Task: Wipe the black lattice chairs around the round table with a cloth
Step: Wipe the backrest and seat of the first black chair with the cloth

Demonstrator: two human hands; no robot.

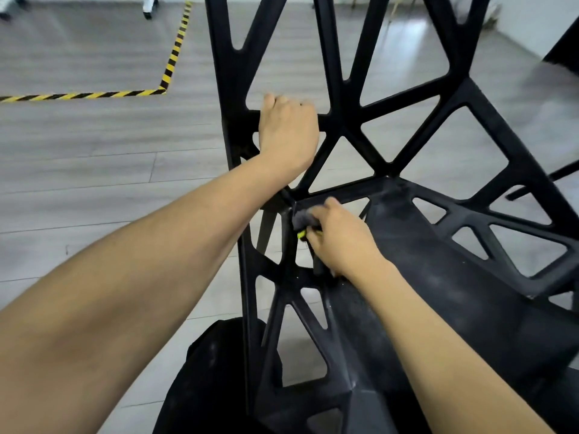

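A black lattice chair (432, 98) fills the middle and right of the head view, its open triangular struts seen from very close. My left hand (286, 133) grips a horizontal strut of the chair's back. Lower down, my right hand (341, 236) holds a small grey cloth (303, 217) with a yellow-green edge. It presses the cloth against the corner where the back meets the dusty seat (438, 277). Most of the cloth is hidden under my fingers.
Grey wood-look floor (94, 170) lies all around. Yellow-and-black hazard tape (170, 64) marks a corner on the floor at the upper left. White wheeled feet (149, 6) stand at the top left. Another dark piece of furniture (564, 54) shows at the right edge.
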